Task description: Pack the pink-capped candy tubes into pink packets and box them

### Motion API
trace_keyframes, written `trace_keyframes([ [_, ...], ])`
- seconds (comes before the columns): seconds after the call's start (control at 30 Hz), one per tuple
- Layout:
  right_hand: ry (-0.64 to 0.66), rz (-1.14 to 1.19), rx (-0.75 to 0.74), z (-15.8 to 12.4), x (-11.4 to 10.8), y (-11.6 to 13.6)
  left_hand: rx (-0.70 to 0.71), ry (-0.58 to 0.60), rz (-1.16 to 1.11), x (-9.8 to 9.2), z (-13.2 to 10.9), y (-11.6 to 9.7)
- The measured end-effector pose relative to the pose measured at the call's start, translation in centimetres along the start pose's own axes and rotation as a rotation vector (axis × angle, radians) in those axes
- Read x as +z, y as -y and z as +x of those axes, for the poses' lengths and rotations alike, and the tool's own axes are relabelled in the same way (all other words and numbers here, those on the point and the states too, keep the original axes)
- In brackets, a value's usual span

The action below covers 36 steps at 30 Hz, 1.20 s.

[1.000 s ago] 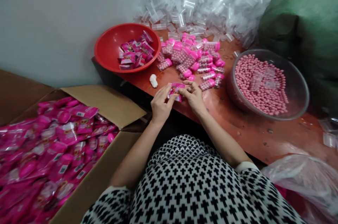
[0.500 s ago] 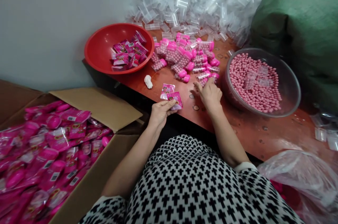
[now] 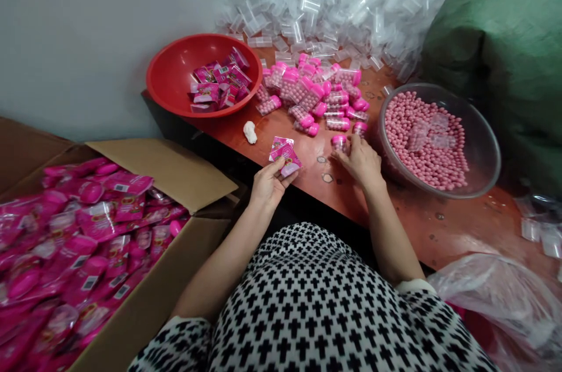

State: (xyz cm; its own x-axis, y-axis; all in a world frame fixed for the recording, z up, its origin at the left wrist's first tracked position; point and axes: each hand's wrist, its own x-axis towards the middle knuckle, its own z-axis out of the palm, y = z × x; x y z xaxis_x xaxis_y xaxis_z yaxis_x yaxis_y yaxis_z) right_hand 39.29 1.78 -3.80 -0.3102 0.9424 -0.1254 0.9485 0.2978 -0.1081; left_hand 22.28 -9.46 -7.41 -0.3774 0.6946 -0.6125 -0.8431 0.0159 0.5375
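My left hand (image 3: 267,185) pinches a flat pink sachet (image 3: 290,162) at the table's near edge. Partly under it, another pink sachet (image 3: 281,143) lies on the tabletop. With thumb and fingers, my right hand (image 3: 363,162) grips a small clear jar with a pink cap (image 3: 339,143); part of the jar is hidden by the hand. Behind lies a pile of such jars (image 3: 302,91), filled with pink beads. A crumpled white lump (image 3: 250,132) sits left of the sachets.
A red bowl (image 3: 160,76) holds more sachets. Pink beads fill part of a clear bowl (image 3: 485,150) on the right. Clear empty tubes (image 3: 307,3) are heaped at the back beside a green sack (image 3: 513,27). An open cardboard box (image 3: 175,176) of pink packs stands left.
My right hand has closed around a capped jar, bringing it slightly nearer and apart from the pile. The sachet in my left hand has tilted. The view has shifted slightly.
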Motion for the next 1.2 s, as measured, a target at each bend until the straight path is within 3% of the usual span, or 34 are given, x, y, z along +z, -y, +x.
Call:
trace_keyframes([
  [0.23, -0.089, 0.035, 0.067, 0.2, 1.3, 0.3, 0.003, -0.045, -0.093, 0.6, 0.0, 0.0],
  [0.33, -0.092, 0.497, -0.017, -1.5, 1.8, 0.6, -0.033, -0.101, -0.180, 1.2, 0.0, 0.0],
  [0.43, 0.074, 1.141, -0.100, -4.6, 2.5, 2.2, -0.037, -0.099, -0.267, 1.5, 0.1, 0.1],
  [0.53, 0.193, 1.419, -0.107, -7.3, 3.4, 4.5, -0.027, -0.051, -0.308, 1.6, 0.2, 0.3],
  [0.67, 0.179, 1.434, -0.124, -8.4, 4.5, 6.4, -0.020, 0.007, -0.281, 1.7, 0.3, 0.7],
  [0.87, 0.178, 1.433, -0.142, -7.6, 5.0, 6.4, 0.045, 0.043, -0.192, 2.3, -0.1, 1.0],
  [1.03, 0.241, 1.492, -0.180, -7.4, 5.2, 6.2, 0.098, 0.165, -0.032, 2.4, -0.7, 0.4],
  [1.2, 0.155, 1.486, -0.206, -7.2, 5.7, 6.1, 0.144, 0.345, 0.123, 2.2, -0.9, 0.1],
])
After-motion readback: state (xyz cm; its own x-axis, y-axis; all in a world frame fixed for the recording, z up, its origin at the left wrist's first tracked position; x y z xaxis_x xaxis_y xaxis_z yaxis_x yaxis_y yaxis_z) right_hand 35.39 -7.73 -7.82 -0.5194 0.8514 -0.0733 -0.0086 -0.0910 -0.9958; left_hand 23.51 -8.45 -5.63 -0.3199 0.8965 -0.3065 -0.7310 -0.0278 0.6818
